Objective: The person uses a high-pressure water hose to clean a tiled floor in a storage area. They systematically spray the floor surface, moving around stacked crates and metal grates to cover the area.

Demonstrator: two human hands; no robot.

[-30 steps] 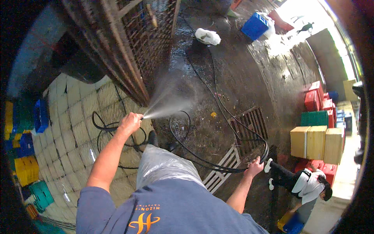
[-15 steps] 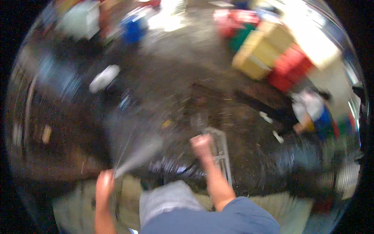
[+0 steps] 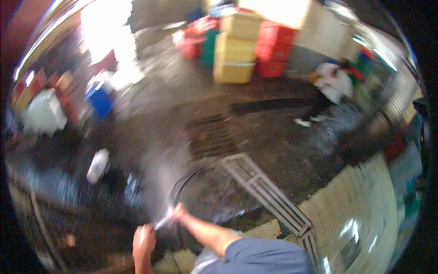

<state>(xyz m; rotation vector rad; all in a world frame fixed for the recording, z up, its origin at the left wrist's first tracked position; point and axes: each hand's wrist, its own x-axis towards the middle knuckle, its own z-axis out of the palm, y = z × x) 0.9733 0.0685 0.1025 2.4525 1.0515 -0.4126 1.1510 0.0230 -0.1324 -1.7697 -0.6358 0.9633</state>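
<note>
- Head view, blurred by motion: I see the left hand (image 3: 144, 240) low near the bottom edge of the wet floor (image 3: 273, 132), fingers curled shut round the end of a hose nozzle (image 3: 162, 222), from which a pale spray of water (image 3: 157, 178) fans up and away over the floor.
- The right hand (image 3: 179, 211) sits just beside the nozzle, touching it or the dark hose (image 3: 180, 185) — the blur hides whether its fingers are wrapped round it, so I cannot tell its grip.
- The hose curves up from the hands toward the middle of the floor, ending near a dark drain grate (image 3: 211, 137).
- A long metal grate frame (image 3: 269, 196) lies slanting on the floor to the right of the hands, running toward the bottom edge.
- A white bag-like lump (image 3: 97, 165) lies on the floor's left part, well apart from the hands; a blue bin (image 3: 99, 101) stands further off.
- At the far edge stand stacked crates — yellow (image 3: 233, 50), red (image 3: 273, 48) and green (image 3: 209, 45).
- Another person (image 3: 331, 84) in white crouches toward the far right.
</note>
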